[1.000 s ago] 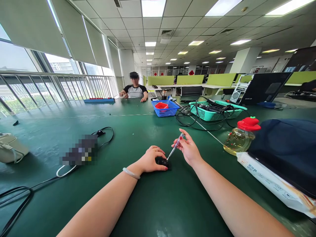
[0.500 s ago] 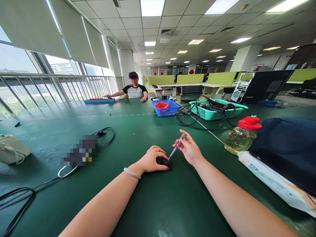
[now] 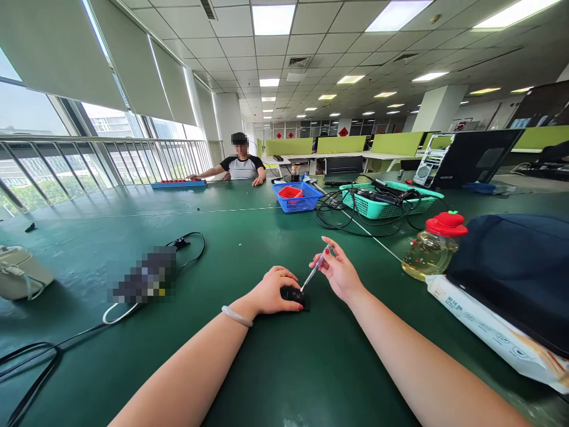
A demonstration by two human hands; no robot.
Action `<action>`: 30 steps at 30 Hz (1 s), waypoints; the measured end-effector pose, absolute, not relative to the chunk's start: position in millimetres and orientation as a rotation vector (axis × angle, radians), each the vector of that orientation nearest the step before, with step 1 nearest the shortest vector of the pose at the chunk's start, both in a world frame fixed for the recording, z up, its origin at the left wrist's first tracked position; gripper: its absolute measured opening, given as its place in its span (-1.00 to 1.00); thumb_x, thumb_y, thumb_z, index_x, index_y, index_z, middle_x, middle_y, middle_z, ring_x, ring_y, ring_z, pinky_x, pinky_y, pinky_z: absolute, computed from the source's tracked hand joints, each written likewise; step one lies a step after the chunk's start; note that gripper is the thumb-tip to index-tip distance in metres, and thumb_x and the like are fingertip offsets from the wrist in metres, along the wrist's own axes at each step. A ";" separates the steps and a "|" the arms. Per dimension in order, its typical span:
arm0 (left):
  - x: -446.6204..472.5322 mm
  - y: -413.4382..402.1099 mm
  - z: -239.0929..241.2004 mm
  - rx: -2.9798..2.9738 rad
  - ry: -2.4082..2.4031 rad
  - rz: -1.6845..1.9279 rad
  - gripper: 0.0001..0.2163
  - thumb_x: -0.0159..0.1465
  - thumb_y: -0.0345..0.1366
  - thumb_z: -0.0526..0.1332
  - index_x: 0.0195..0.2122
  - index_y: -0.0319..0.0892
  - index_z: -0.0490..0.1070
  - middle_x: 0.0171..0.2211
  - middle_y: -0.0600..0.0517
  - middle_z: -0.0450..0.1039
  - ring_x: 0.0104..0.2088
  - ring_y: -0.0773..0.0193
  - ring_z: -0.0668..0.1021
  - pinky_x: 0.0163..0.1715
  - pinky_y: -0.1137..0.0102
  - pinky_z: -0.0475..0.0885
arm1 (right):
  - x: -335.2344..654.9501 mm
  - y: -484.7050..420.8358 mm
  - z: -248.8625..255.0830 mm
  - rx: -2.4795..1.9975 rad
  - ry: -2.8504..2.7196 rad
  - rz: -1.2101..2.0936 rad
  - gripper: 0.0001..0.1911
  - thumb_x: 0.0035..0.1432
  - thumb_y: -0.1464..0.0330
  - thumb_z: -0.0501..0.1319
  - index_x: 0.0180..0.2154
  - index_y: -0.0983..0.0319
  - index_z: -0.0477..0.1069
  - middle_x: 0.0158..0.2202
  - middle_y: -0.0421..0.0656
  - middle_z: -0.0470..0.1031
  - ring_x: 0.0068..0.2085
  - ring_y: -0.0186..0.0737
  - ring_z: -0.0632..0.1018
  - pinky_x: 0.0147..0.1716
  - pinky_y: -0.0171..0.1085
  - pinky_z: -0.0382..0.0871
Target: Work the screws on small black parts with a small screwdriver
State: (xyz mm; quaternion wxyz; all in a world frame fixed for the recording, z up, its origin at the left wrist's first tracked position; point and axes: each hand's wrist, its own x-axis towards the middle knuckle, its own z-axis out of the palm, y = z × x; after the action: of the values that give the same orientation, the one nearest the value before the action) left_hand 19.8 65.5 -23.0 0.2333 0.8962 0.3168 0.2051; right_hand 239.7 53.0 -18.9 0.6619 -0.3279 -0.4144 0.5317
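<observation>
My left hand (image 3: 276, 290) is closed around a small black block (image 3: 294, 294) lying on the green table, thumb along its near side and fingers over its far side. Small light spots show on the block's top; I cannot make out what they are. A screwdriver (image 3: 316, 268) with a clear handle and thin metal shaft is pinched in my right hand (image 3: 340, 270), index finger up near the handle's end. It slants down to the left, and its tip meets the block's top beside my left fingers.
A jar with a red lid (image 3: 433, 246), a pack of wipes (image 3: 493, 329) and a dark bag (image 3: 515, 255) stand right. A blue basket (image 3: 297, 203) and a green basket (image 3: 386, 207) with cables lie beyond. A blurred dark object (image 3: 146, 276) is left. Another person (image 3: 241, 163) sits across the table.
The whole view has shifted slightly. The screwdriver's tip sits a little further left on the block; both hands keep their grips.
</observation>
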 end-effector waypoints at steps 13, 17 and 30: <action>22.8 62.6 -22.5 2.499 0.896 0.546 -0.64 0.05 -0.06 0.46 -0.13 -0.03 0.62 0.01 -0.06 0.52 0.16 -0.05 0.37 0.23 0.06 0.25 | 232.4 45.8 -17.5 -0.756 -1.030 1.236 -0.35 0.00 0.18 0.40 0.13 0.06 0.30 -0.43 -0.30 0.54 -0.30 -0.11 0.63 -0.10 0.00 0.45; 22.5 63.1 -24.0 2.494 0.901 0.551 -0.63 0.04 -0.06 0.46 -0.13 -0.01 0.62 0.01 -0.06 0.52 0.15 -0.06 0.37 0.22 0.05 0.26 | 231.8 46.8 -19.3 -0.842 -1.041 1.199 -0.26 -0.04 0.11 0.44 0.16 0.04 0.29 -0.44 -0.32 0.52 -0.36 -0.16 0.61 -0.13 -0.02 0.47; 22.7 63.6 -24.9 2.483 0.906 0.549 -0.63 0.05 -0.06 0.46 -0.11 -0.01 0.62 0.01 -0.05 0.52 0.16 -0.05 0.37 0.24 0.05 0.24 | 234.5 55.2 -28.1 -0.916 -0.879 1.191 -0.41 0.07 0.14 0.37 0.12 0.05 0.31 -0.47 -0.31 0.51 -0.40 -0.20 0.59 -0.19 -0.05 0.53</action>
State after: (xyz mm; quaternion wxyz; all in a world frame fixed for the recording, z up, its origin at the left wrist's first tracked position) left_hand 22.7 63.6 -24.9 0.2194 0.8974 0.3273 0.1983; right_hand 234.5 55.2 -28.1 0.6446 -0.4024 -0.3859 0.5231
